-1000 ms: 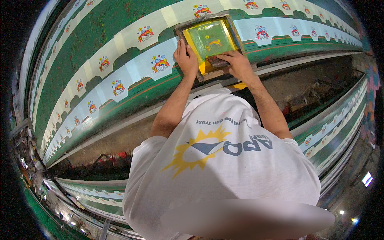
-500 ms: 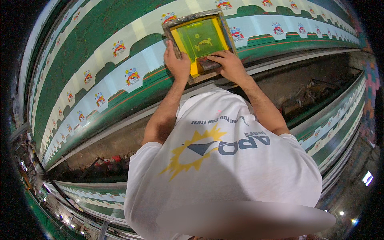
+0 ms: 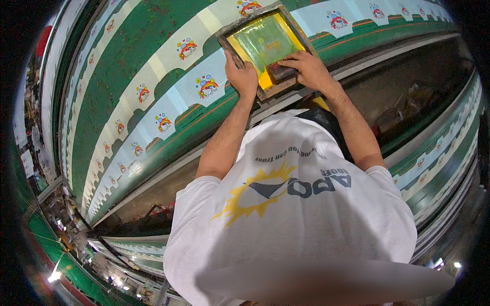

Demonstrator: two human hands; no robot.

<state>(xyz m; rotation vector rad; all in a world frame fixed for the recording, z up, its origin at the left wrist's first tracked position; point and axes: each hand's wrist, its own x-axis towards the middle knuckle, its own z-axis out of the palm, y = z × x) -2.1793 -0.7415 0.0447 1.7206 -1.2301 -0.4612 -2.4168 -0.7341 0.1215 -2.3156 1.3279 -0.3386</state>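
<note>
A printing screen point(image 3: 300, 28) with a worn wooden frame and yellow-edged green mesh lies over a pale blue strip of printed pieces. My left hand point(image 3: 242, 79) is closed on the left side of this frame, thumb inward. Inside the frame, at its near right corner, my right hand point(image 3: 314, 73) grips a dark squeegee point(image 3: 282, 75); its fingers bend over the top. A faint stencil shape shows through the wet-looking mesh. Colourful rainbow motifs point(image 3: 206, 87) are printed on the strip to the left. The surface under the screen is hidden.
A long green table point(image 3: 115, 66) carries the blue strip and a cream strip point(image 3: 161, 69), both scallop-edged. A metal rail point(image 3: 388, 53) runs along its near side. Behind me stands another table with similar strips point(image 3: 431, 158), beyond a dark gap.
The view has swung, and the scene sits farther right. Between the screen and the motif at its right the gap is wider. The mesh looks shinier, its stencil shape fainter.
</note>
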